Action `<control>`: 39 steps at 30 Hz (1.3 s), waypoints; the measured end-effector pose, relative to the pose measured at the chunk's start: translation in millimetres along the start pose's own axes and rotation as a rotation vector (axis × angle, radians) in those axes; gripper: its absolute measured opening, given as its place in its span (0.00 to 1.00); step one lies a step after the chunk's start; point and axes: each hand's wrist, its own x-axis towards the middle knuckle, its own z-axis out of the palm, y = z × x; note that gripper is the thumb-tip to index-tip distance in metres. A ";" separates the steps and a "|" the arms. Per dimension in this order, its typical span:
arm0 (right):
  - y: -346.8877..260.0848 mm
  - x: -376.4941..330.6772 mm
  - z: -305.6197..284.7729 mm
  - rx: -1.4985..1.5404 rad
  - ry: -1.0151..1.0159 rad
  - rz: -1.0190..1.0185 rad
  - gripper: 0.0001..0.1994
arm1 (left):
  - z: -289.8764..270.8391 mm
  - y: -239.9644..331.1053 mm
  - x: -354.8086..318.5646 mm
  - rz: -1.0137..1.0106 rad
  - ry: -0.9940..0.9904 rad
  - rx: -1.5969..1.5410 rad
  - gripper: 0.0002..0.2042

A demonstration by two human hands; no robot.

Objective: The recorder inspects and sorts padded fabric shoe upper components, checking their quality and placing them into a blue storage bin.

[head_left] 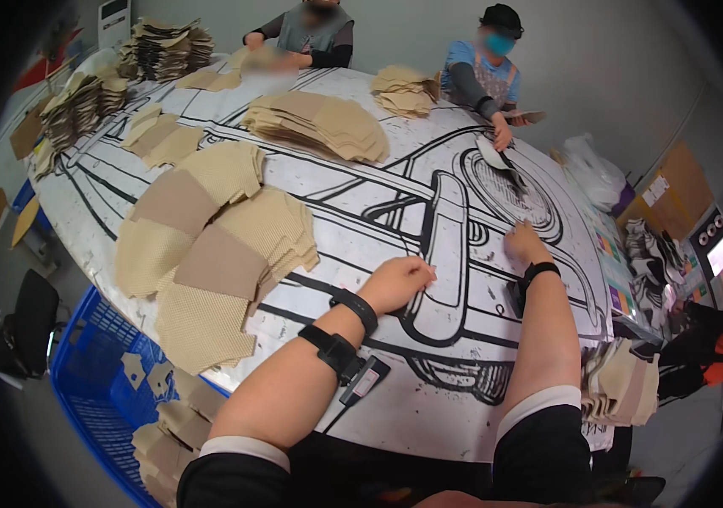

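Over the white sheet with black line drawing (353, 245), my left hand (400, 284) is closed with its fingertips pinched together. Whatever may be in the pinch is too small to make out. My right hand (528, 244) is farther right, by the drawn round shape, with bent fingers drawn together; its fingertips are partly hidden. Left of my hands lie two fanned stacks of beige and brown fabric pieces, an upper stack (188, 203) and a lower stack (218, 262). Beyond my right hand, a co-worker's hand (501, 134) touches a pale and dark curved piece (497, 158).
More fabric stacks (319, 125) lie toward the far side, with tall piles (82, 106) at the far left. A blue plastic basket (95, 389) holding cut pieces stands below the table's left edge. Another person (315, 38) works at the back. A plastic bag (592, 173) sits at right.
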 end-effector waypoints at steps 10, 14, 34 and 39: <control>-80.2 -115.4 -33.4 -0.207 -0.180 -0.449 0.09 | -1.2 7.4 -5.6 -0.109 0.049 -0.097 0.07; -105.2 -214.2 -58.2 -0.047 -0.060 -0.798 0.06 | -2.8 3.9 -7.8 0.015 0.058 -0.125 0.09; 53.2 29.9 -2.1 0.053 -0.161 0.038 0.28 | 1.5 -10.9 -8.4 0.051 0.163 -0.059 0.09; 66.2 56.1 21.1 1.043 -0.098 0.277 0.12 | 2.5 -7.6 -10.3 0.022 0.190 -0.070 0.10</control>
